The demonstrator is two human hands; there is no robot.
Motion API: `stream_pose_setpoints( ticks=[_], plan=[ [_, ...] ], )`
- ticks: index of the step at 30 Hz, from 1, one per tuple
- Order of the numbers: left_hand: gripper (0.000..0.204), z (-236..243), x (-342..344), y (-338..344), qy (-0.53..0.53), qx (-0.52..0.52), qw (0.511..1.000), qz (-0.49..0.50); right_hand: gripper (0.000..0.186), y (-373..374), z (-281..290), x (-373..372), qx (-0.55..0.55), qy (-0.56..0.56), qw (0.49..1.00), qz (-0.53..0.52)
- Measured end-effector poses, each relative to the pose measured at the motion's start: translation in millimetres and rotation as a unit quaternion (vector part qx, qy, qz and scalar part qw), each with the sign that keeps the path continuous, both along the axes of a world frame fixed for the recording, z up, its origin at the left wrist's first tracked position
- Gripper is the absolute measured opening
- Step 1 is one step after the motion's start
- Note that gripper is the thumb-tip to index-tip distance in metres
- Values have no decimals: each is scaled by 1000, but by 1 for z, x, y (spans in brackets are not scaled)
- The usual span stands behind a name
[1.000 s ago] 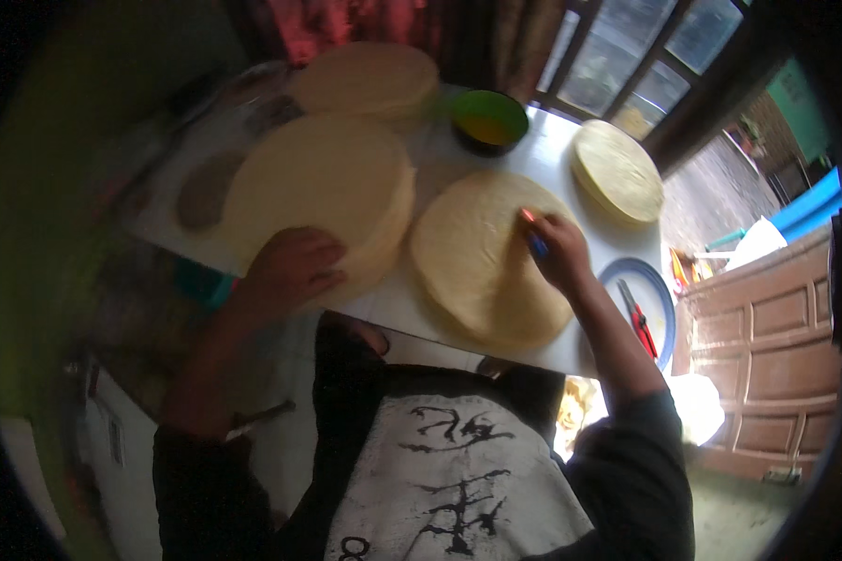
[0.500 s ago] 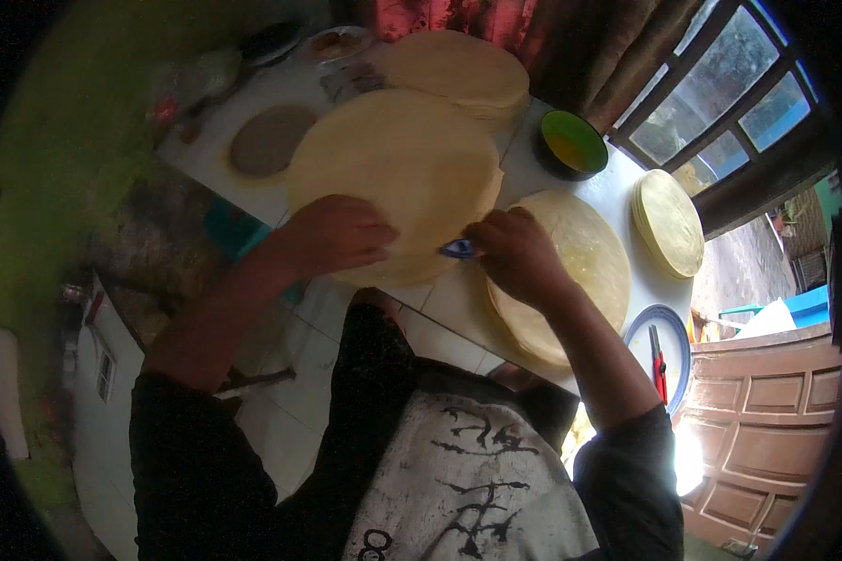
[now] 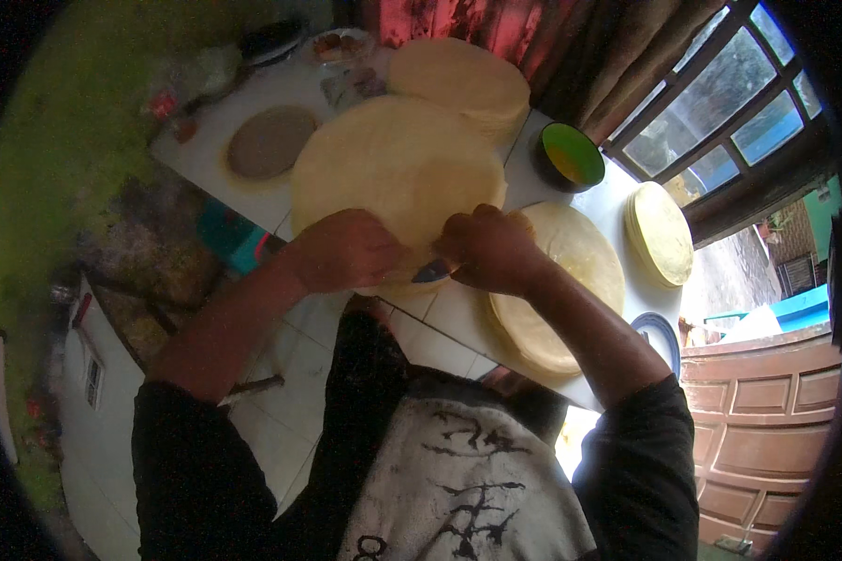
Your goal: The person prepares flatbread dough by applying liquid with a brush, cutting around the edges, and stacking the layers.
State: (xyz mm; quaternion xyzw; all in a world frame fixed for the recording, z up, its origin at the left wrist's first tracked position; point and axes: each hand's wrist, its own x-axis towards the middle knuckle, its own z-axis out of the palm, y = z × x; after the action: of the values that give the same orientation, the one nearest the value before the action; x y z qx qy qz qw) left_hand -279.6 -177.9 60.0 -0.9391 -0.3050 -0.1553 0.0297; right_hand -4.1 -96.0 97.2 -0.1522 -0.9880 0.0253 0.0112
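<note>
A stack of thin, round, pale-yellow dough sheets point(image 3: 384, 154) lies on the table in front of me. At its near edge my left hand point(image 3: 351, 251) is closed, fingertips pressed together; what they pinch, if anything, is blurred. My right hand point(image 3: 486, 245) is closed around a small blue pointed tool point(image 3: 430, 271), whose tip points left over the stack's near edge, close to my left fingers. Its exact kind does not show. Just right of that hand sits a second stack of round sheets point(image 3: 575, 290), partly covered by my forearm.
A third stack point(image 3: 458, 79) stands behind, and a smaller one point(image 3: 660, 234) at the right. A green bowl point(image 3: 571, 157) holds something yellowish. A blue-rimmed plate point(image 3: 662, 338) shows beyond my right forearm. A brown round patch point(image 3: 271, 142) marks the white table's left part.
My right hand has moved left with the blue tool, nearer my left hand. The left hand has shifted slightly right and nearer me. The plate is now more hidden by my right arm.
</note>
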Motion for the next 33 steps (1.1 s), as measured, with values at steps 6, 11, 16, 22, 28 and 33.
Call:
stream_pose_setpoints(
  ticks=[6, 11, 16, 22, 28, 33],
  plan=[
    [41, 1, 1, 2, -7, 31, 999, -18, 33, -3, 5, -2, -8, 6, 1000, -27],
    [32, 8, -4, 2, -23, 33, 999, -17, 27, 5, 3, -5, 19, 0, 999, 43],
    [26, 12, -25, -8, -1, 42, 999, 17, 25, 7, 1, -9, 29, -32, 998, 37],
    [25, 7, -35, -3, -8, 17, 1000, -6, 25, -17, 13, -19, -17, -41, 996, -83],
    [21, 11, -33, -3, 3, -14, 1000, 12, 23, -13, -2, -26, 16, -28, 999, -5],
    [19, -3, -31, 2, -17, 32, 999, 6, 25, -15, -4, -29, 55, -37, 998, 0]
  ],
)
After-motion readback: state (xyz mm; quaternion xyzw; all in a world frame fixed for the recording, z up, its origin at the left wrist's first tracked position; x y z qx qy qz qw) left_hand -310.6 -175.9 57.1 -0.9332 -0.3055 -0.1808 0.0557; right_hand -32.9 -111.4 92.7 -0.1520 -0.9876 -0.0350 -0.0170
